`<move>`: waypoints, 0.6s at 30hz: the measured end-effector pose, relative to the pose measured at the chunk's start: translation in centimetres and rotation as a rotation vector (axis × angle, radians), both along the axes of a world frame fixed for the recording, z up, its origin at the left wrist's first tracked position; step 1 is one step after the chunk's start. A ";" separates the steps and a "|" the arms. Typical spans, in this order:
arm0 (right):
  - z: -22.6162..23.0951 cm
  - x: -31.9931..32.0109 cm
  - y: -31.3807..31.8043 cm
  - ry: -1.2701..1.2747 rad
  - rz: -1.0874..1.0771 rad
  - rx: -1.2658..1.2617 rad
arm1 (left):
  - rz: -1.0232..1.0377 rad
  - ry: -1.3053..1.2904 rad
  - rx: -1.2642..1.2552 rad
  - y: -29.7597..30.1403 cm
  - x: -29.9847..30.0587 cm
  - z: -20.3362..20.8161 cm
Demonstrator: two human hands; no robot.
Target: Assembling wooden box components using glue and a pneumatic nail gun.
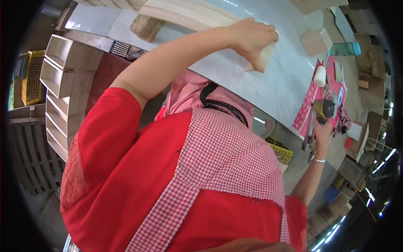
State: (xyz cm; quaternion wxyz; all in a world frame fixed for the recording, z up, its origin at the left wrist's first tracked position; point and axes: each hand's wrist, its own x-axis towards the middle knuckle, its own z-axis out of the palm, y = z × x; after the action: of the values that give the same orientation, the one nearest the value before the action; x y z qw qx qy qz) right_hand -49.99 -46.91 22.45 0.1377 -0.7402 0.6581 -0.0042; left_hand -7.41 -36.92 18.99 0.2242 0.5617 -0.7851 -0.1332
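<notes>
My left hand (253,42) reaches across the white tabletop (268,88), its fingers bent over the end of a pale wooden piece (267,52). Most of that piece is hidden under the palm. Over at the table's right side, my right hand (322,131) is wrapped round the handle of a nail gun (324,109) with a dark and yellow rounded head and a metal magazine. The gun is above a pink cloth (303,110) with white patterns. A long pale wooden board (189,14) lies beyond my left forearm.
Beyond the cloth lie a white bottle with a red tip (320,76), a teal bottle (346,49) and a wrapped wooden block (317,42). A brown paper bundle (146,27) sits at the far left. Open wooden boxes (63,80) are stacked at left, near a yellow crate (32,77).
</notes>
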 end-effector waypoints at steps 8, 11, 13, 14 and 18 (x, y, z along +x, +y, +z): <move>8.4 12.6 6.3 -0.383 0.526 0.035 | -0.035 -0.071 0.006 0.0 0.1 0.0; 9.9 15.2 7.2 -0.344 0.534 0.162 | -0.037 -0.083 -0.006 0.2 0.0 -0.2; 10.2 16.4 7.2 -0.323 0.565 0.174 | -0.031 -0.094 -0.033 0.2 0.0 -0.3; 10.3 16.9 7.1 -0.311 0.594 0.182 | -0.029 -0.086 -0.032 0.2 0.0 -0.3; 10.3 17.6 6.8 -0.323 0.636 0.203 | -0.016 -0.091 -0.033 0.2 -0.2 -0.4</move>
State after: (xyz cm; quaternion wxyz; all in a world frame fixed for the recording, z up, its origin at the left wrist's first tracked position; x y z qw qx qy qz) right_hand -32.36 -40.07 32.74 0.3068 -0.8801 0.3622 -0.0129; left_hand -7.58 -36.70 18.57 0.1965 0.5570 -0.8011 -0.0966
